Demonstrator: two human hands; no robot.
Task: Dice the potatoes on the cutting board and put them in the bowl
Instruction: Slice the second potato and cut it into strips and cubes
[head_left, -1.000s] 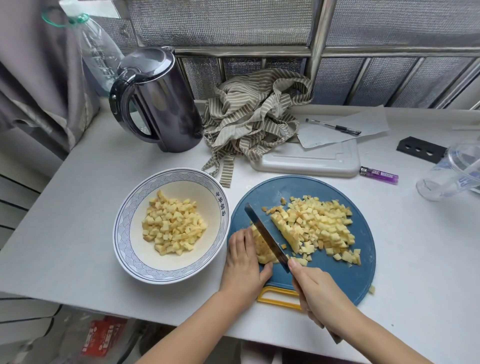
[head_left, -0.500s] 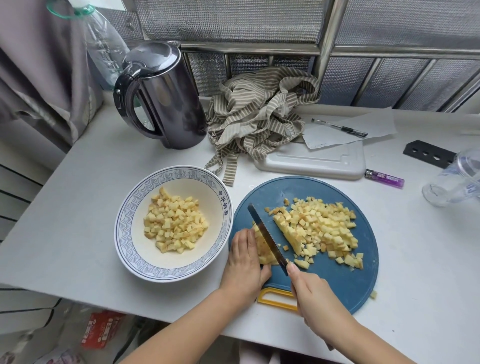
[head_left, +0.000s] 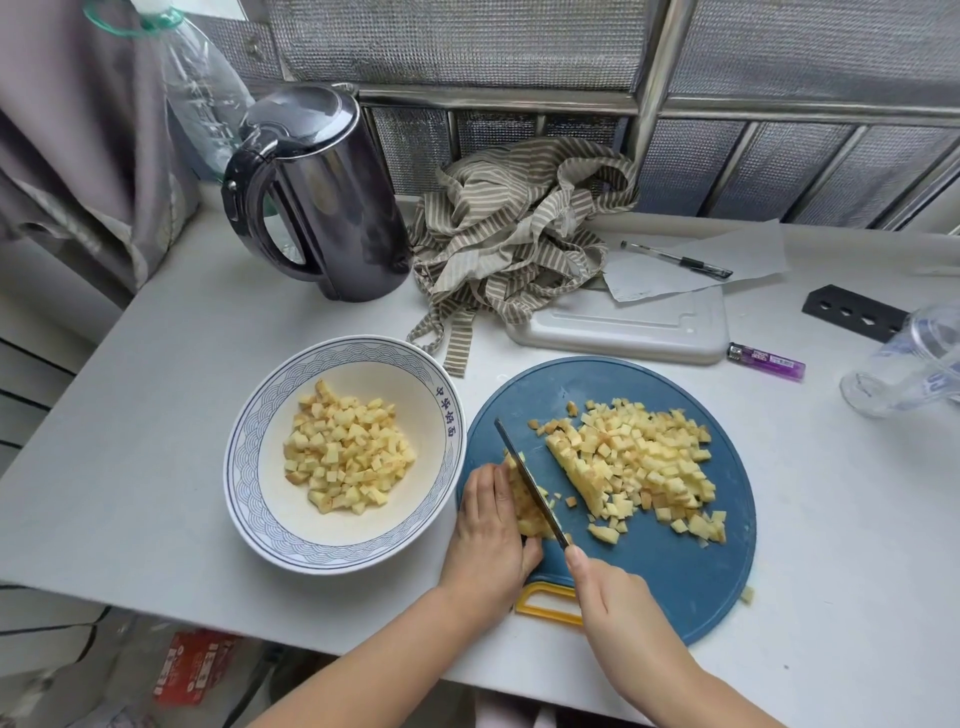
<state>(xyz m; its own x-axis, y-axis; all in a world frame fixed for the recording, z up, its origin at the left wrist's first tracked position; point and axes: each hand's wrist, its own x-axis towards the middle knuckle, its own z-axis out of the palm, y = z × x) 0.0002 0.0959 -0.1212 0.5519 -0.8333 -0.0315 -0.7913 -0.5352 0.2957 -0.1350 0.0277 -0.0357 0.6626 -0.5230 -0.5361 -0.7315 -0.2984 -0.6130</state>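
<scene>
Though the smooth white table (head_left: 156, 364) is bearing the round blue cutting board (head_left: 675, 582) and the wave-rimmed ceramic bowl (head_left: 249, 499) just as a second ago, a gap is now showing between the heaped potato dice (head_left: 644, 462) on the board and the blade. Small pale-yellow cubes (head_left: 345, 452) are lying in the bowl. The left hand (head_left: 488, 535) is clamping curled fingers on the uncut potato strips (head_left: 524, 512) at the board's left. The right hand (head_left: 608, 592) is gripping the slim dark knife (head_left: 530, 483), forefinger stretching along its spine, edge cutting into those strips.

2 bare forearms (head_left: 395, 660), left hand (head_left: 491, 530), right hand (head_left: 613, 597)
</scene>
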